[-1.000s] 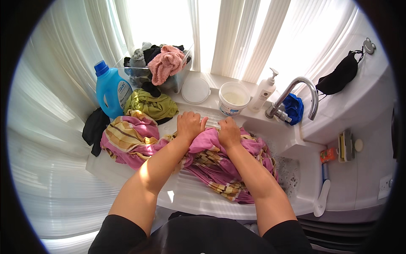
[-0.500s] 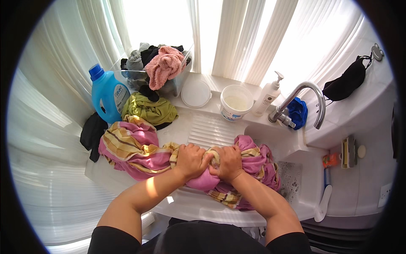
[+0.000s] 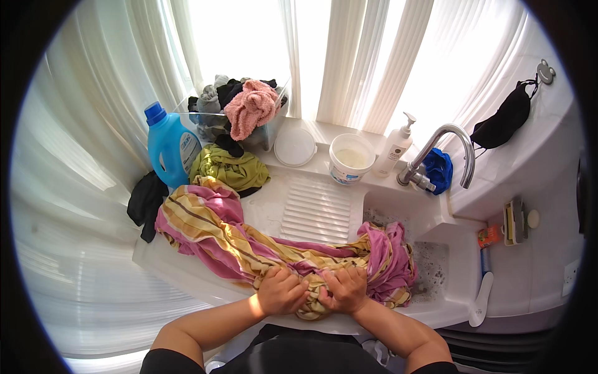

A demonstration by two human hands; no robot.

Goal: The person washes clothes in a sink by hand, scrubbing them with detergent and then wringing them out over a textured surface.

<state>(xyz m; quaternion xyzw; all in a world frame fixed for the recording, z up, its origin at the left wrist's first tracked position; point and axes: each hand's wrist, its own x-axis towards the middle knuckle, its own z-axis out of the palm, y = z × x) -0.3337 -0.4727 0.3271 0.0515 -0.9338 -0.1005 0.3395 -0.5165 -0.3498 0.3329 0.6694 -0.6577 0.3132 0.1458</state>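
A large wet-looking cloth (image 3: 208, 230), pink with a yellow and brown plaid side, lies bunched across the white laundry sink (image 3: 261, 209). Its left end heaps on the ledge and its right end hangs into the basin. My left hand (image 3: 282, 290) is closed round a fold at the sink's front edge. Just to its right, my right hand (image 3: 346, 289) grips the same cloth, thumb pointing up and inward. A short gathered stretch shows between the two fists. Behind them, the ribbed washboard surface (image 3: 316, 212) lies uncovered.
Suds sit in the basin (image 3: 430, 268) under a chrome tap (image 3: 458, 134). Along the back stand a blue detergent jug (image 3: 168, 146), a clear bin (image 3: 268, 134) of clothes, a white tub (image 3: 352, 159) and a pump bottle (image 3: 393, 149). Green clothing (image 3: 230, 168) and a white-handled brush (image 3: 481, 299) lie nearby.
Both hands have pulled the cloth toward me, down to the front edge. The washboard ribs show more, and the cloth's middle is stretched out longer behind the hands.
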